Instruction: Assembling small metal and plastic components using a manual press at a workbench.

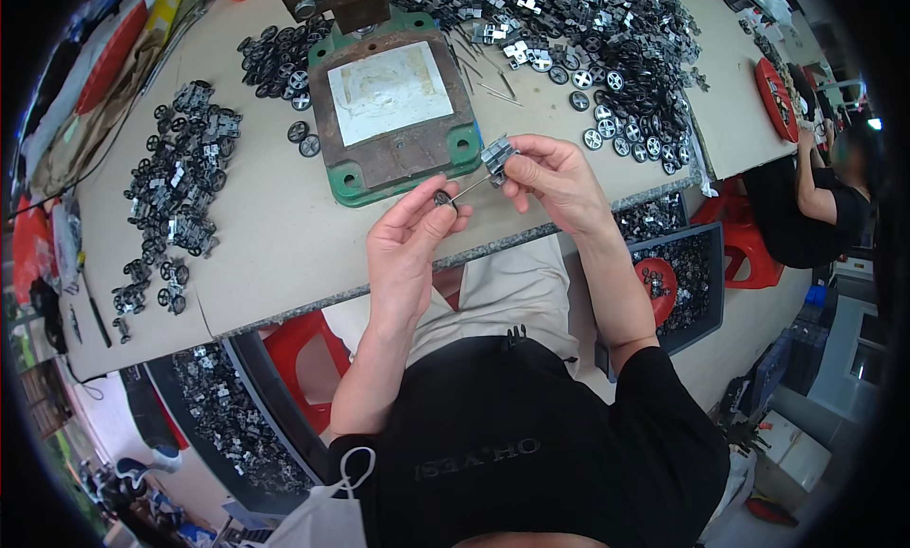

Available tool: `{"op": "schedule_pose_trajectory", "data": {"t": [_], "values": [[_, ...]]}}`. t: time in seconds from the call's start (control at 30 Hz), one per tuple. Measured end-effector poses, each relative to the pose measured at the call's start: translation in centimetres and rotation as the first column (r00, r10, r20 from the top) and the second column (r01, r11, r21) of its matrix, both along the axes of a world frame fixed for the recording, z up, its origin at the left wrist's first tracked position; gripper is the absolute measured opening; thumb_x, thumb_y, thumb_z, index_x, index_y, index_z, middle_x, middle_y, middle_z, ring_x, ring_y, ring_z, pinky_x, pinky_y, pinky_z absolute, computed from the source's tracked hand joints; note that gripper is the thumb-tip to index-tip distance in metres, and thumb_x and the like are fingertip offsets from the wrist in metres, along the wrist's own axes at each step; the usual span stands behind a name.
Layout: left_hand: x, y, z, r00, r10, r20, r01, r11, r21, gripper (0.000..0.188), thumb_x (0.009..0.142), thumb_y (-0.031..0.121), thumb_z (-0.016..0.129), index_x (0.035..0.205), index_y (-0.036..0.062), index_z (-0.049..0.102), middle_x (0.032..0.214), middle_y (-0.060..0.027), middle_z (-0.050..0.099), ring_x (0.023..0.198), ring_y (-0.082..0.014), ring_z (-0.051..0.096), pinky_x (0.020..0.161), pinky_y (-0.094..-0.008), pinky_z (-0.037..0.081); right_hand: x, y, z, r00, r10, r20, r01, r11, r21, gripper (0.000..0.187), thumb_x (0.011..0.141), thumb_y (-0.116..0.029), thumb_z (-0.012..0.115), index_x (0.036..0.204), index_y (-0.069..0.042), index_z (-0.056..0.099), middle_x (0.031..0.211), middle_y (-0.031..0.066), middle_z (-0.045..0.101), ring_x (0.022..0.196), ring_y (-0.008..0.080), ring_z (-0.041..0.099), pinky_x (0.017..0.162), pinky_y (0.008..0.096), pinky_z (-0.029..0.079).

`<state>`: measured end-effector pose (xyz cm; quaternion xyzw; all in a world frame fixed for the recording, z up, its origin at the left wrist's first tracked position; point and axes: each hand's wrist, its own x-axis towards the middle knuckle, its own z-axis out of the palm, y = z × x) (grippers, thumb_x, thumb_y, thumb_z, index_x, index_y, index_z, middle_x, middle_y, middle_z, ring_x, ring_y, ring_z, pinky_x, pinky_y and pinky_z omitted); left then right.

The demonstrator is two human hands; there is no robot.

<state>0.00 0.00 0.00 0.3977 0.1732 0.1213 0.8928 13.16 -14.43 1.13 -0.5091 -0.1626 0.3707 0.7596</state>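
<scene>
Two parts at once: holding a small dark wheel (443,198) in the left hand (406,237) and a silver metal clip (497,157) in the right hand (569,188), with both pieces lying close to the near right corner of the press base (396,156). Pinching the wheel tightly between left thumb and fingers, hiding part of it behind the fingertips. Gripping the clip between right thumb and bent forefinger, just right of the press base. Spanning the gap between wheel and clip with a thin metal rod (472,188), slanting up toward the clip; not showing clearly how deep in either piece.

Showing a white sheet (391,93) lying flat on the press base. Having a cluster of spoked wheels (275,64) lying behind and left of the press base, with two loose wheels (309,146) resting near its left edge. Having a long pile of wheeled clips (180,183) spreading well left of the press base, on the table (275,226). Having a large heap of clips (645,41) spreading behind and right of the press base, and thin rods (500,95) lying just right of it. Having a dark bin (718,264) standing below and right of the press base, holding small parts and a red dish (654,311). Having another person (842,207) showing far right of the press base.
</scene>
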Motion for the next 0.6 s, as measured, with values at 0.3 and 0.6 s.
{"op": "schedule_pose_trajectory", "data": {"t": [0.3,0.6], "values": [[-0.1,0.1,-0.2,0.999,0.038,-0.007,-0.038,0.997,0.063,0.032,0.081,-0.001,0.059,0.113,-0.0031,0.054,0.103,-0.0127,0.061,0.086,-0.0203,0.062,0.077,-0.0277,0.051,-0.6,0.5,0.1,0.998,-0.051,0.039,0.053,0.996,-0.068,0.024,0.084,-0.010,0.061,0.101,0.006,0.058,0.080,0.0071,0.061,0.064,0.0096,0.057,0.050,0.0201,0.046],[-0.1,-0.9,-0.5,0.993,0.114,0.031,-0.118,0.969,0.216,0.033,0.079,-0.008,0.059,0.111,-0.0045,0.056,0.102,-0.0108,0.061,0.087,-0.0139,0.061,0.079,-0.0238,0.048,-2.9,1.3,-0.4,0.998,0.005,0.058,0.005,0.986,-0.167,0.022,0.081,-0.008,0.063,0.101,0.002,0.059,0.079,0.0031,0.063,0.065,0.0046,0.054,0.053,0.0177,0.042]]}}
